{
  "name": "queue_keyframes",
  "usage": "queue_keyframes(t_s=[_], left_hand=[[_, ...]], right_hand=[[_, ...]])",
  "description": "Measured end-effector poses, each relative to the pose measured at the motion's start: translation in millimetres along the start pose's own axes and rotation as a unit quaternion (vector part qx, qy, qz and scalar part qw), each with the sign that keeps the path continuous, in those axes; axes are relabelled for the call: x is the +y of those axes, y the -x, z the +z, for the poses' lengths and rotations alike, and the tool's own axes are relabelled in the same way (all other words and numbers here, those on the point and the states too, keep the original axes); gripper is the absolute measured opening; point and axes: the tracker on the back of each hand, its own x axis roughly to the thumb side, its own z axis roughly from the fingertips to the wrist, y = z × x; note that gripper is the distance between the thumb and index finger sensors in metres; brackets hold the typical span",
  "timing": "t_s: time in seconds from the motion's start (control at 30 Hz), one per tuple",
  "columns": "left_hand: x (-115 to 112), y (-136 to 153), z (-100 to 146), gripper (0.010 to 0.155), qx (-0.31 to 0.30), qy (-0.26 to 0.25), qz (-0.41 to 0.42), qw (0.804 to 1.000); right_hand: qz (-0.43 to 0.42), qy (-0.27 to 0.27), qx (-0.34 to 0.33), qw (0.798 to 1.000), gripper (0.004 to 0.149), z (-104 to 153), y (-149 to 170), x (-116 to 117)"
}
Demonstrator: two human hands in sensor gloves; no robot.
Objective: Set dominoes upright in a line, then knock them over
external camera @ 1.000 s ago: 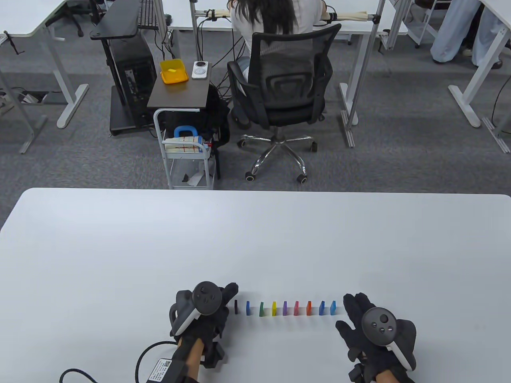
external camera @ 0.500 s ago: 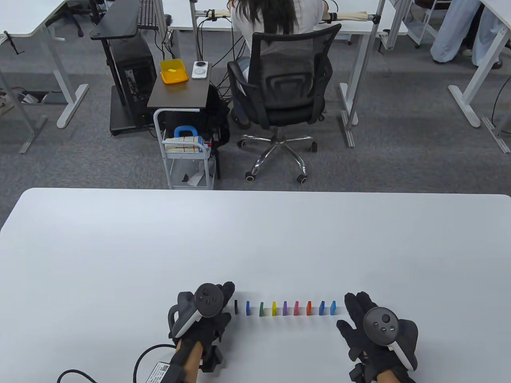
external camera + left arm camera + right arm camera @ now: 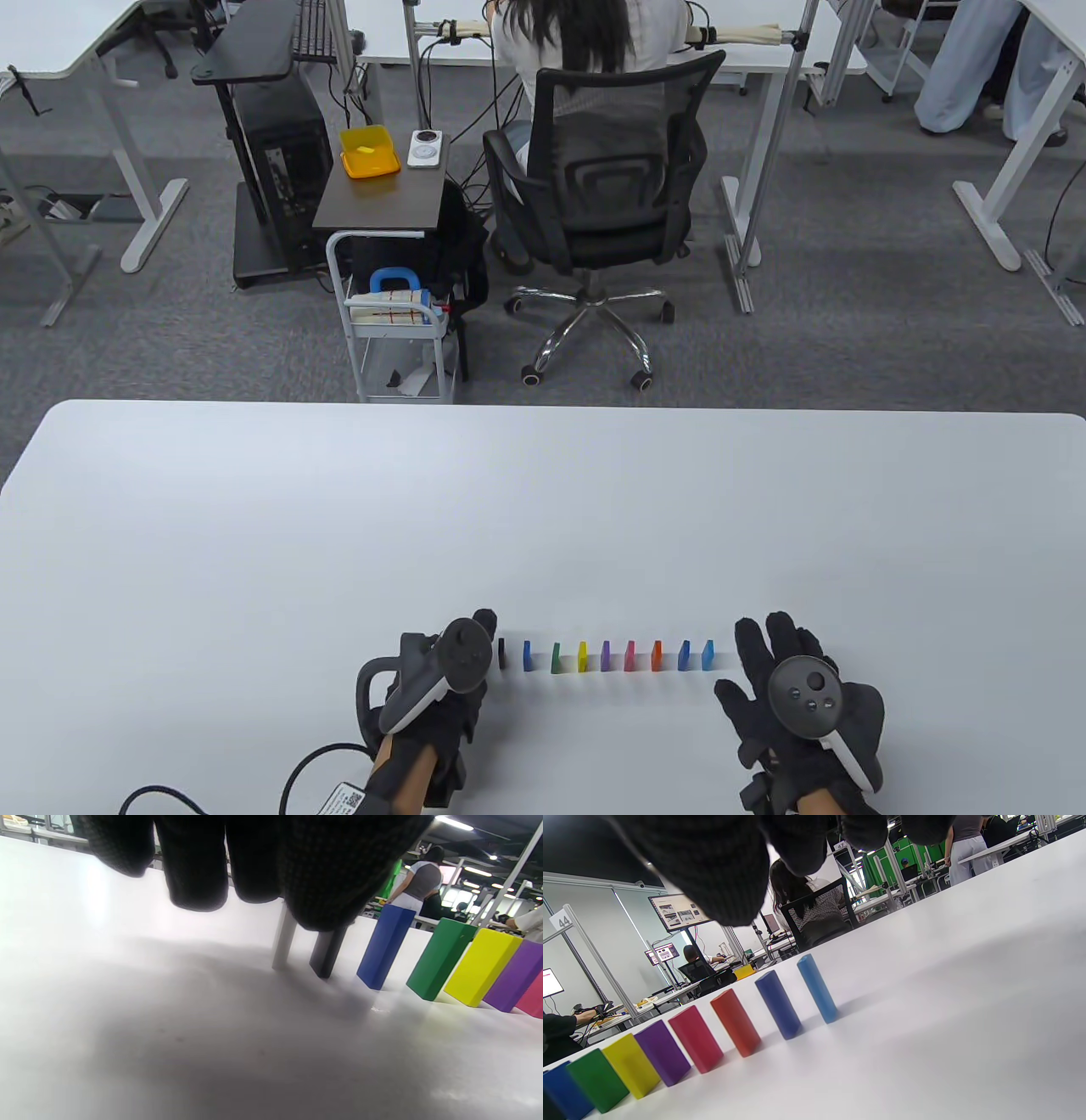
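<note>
Now, from the table view, I see a row of dominoes point(image 3: 604, 655) standing upright near the front edge of the white table point(image 3: 543, 509), running left to right: black point(image 3: 501, 653), blue point(image 3: 528, 655), green point(image 3: 556, 657), yellow point(image 3: 582, 656), purple point(image 3: 605, 655), pink point(image 3: 629, 655), orange point(image 3: 656, 655), dark blue point(image 3: 683, 655) and light blue point(image 3: 708, 654). My left hand point(image 3: 441, 688) sits at the row's left end, its fingertips just beside the black domino; the tracker covers the fingers, so I cannot tell from here whether they touch it. My right hand point(image 3: 789, 705) lies just beside the light blue domino, apart from it, fingers straight and spread, holding nothing. Beyond the table, a person sits in a black office chair point(image 3: 607, 182), with a small cart point(image 3: 399, 340) to its left.

From the left wrist view, my gloved fingers point(image 3: 195, 866) hang straight down, close together, gripping nothing. One broad fingertip overlaps the top of the black domino point(image 3: 326, 952); I cannot tell if it presses on it. A white domino point(image 3: 283, 942) stands just left of the black one. The blue point(image 3: 385, 946), green point(image 3: 440, 959), yellow point(image 3: 481, 967) and purple point(image 3: 515, 976) pieces follow to the right.

From the right wrist view, my fingertips point(image 3: 712, 870) hang above the table, clear of every piece. The light blue domino point(image 3: 817, 988) stands nearest the free end, then dark blue point(image 3: 777, 1004), orange point(image 3: 736, 1022), pink point(image 3: 695, 1038), purple point(image 3: 663, 1053), yellow point(image 3: 631, 1065) and green point(image 3: 597, 1079), all upright in the tilted frame.
</note>
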Motion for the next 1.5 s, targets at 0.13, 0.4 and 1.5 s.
queue_keyframes(t_s=[0.13,0.4,1.5], left_hand=[[-2,-6,0,0.077,-0.013,0.007,-0.010,1.000],[9,0,5,0.077,-0.014,-0.031,0.019,0.999],[12,43,40,0.088,0.029,-0.081,0.055,0.995]], right_hand=[[0.001,-0.006,0.000,1.000,0.075,-1,0,1],[-0.004,-0.002,0.004,1.000,0.075,-1,2,-1],[0.008,-0.012,-0.022,1.000,0.080,2,-9,6]])
